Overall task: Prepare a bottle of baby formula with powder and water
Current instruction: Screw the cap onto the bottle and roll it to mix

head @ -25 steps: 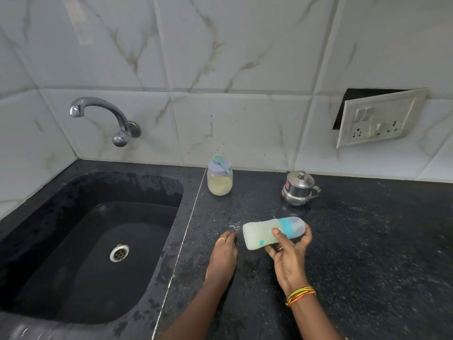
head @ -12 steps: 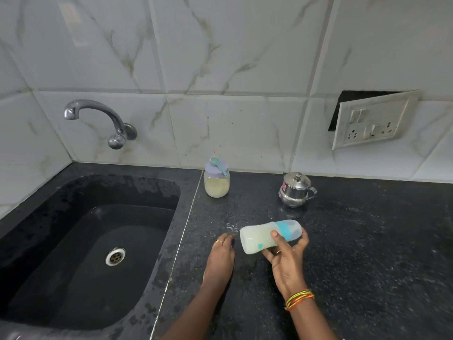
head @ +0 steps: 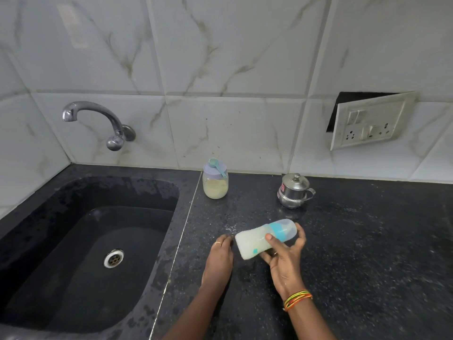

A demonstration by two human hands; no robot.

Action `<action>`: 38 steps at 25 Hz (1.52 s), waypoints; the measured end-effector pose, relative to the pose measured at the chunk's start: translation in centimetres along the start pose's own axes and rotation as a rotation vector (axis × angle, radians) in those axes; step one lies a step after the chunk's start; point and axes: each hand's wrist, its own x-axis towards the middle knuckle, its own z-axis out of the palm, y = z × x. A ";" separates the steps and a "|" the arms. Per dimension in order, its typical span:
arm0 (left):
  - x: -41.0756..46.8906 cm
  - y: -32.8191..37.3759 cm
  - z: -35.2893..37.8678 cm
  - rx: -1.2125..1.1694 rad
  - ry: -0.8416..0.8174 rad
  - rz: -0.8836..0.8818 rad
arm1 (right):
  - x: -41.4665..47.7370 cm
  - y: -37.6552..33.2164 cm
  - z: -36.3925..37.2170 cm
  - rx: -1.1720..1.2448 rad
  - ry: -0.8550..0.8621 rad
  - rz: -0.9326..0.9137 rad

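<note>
Holding the capped translucent baby bottle of pale milky formula (head: pixel 266 241) sideways in my closed right grip (head: pixel 285 257) for mixing, I brace my empty, flat left hand (head: pixel 218 260) on the black speckled tabletop (head: pixel 367 241).

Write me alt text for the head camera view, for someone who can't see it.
A person's right hand holds a capped baby bottle of milky liquid tilted on its side above a black countertop, while the left hand rests flat beside it. Behind stand a powder jar with a scoop on its lid and a small steel pot; a sink lies left.
</note>
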 end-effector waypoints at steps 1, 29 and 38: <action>0.0 0.1 0.0 0.003 0.007 0.005 | 0.2 0.0 -0.1 0.041 0.018 0.009; -0.3 0.3 -0.2 -0.004 0.006 0.022 | 0.6 -0.6 -0.3 -0.066 -0.006 -0.004; -0.1 0.1 0.0 0.004 0.006 0.000 | 0.1 -0.2 0.4 -0.056 0.036 -0.012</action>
